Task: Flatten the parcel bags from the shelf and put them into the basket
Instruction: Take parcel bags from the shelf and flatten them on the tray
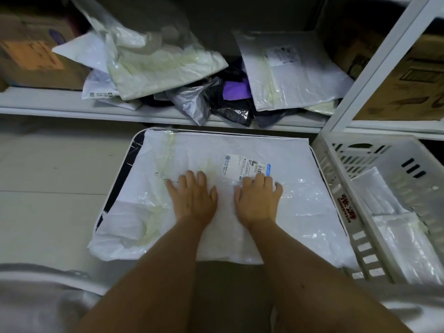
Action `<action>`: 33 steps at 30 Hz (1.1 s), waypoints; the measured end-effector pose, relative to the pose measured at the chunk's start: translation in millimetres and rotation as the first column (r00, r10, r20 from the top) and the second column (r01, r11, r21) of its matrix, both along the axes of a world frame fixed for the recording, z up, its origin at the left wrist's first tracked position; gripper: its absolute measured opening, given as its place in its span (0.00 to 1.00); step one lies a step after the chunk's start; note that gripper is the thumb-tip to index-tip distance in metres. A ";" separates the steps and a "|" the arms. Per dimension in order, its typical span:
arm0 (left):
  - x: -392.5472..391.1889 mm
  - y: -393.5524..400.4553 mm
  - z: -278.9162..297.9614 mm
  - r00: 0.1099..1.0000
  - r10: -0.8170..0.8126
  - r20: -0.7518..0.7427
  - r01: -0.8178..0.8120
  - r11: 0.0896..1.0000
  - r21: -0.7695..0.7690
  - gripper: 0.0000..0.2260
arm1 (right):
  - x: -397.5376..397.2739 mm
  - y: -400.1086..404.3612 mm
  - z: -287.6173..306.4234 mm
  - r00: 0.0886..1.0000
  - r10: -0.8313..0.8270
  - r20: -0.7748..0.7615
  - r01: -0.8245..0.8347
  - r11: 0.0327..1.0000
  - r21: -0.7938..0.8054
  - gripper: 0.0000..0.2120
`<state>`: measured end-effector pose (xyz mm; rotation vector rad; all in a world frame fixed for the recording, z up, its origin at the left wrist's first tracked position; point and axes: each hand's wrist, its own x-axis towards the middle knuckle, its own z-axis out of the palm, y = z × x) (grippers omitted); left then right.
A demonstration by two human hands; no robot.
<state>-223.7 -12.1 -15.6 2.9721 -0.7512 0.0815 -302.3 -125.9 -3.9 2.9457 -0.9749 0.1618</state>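
Both hands lie palm-down, side by side, on a large white plastic parcel bag [240, 212] with a printed shipping label [247, 167]; the left hand [193, 198] and right hand [258, 199] press it with fingers straight and slightly spread, gripping nothing. The bag is spread flat over a white-rimmed surface in front of the white metal shelf [60, 106], where more crumpled white, grey and black parcel bags [192, 75] lie piled. Just to the right stands a white slotted plastic basket [355, 227] holding flattened white bags.
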 end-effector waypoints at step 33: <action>71.6 -15.9 -4.8 0.985 0.173 -0.014 -0.172 0.984 0.048 0.27 | 51.8 -40.8 -23.3 0.996 0.001 -0.086 0.004 0.999 0.052 0.25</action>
